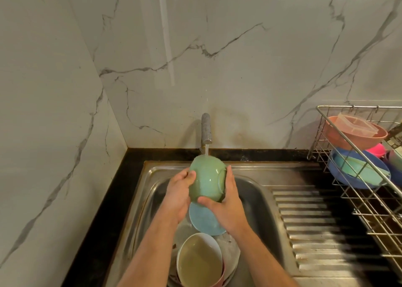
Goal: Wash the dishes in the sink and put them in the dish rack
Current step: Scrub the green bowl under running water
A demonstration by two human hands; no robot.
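Green bowl (206,178): held upside down over the sink (256,171), directly under the tap (206,130), near the middle of the view; a thin stream of water lands on its base.
Left hand (178,195): at 9 o'clock of the bowl, fingers curled around its side and gripping it.
Right hand (226,202): at 4 o'clock of the bowl, thumb across the lower rim, fingers wrapped up the right side; it grips the bowl too.
Handling: the bowl looks glazed and stiff, probably ceramic or hard plastic, which one cannot be told. Wet and shiny, it is likely slippery, and if ceramic it would chip against the steel. A hold with opposite palms on the sides, or a thumb hooked over the rim, seems safest.
Blue plate (204,219): in the sink at 6 o'clock of the bowl, just below the hands, not yet washed by the look of it.
White bowl (199,260): in the sink at 6 o'clock, near the bottom edge, holding murky water, stacked on other dishes.
Dish rack (369,199): at 3 o'clock, well apart from the bowl, on the table beyond the drainboard; it already carries a pink bowl (356,137) and a blue dish (339,173).
Progress: judged partway, with dishes both racked and waiting.
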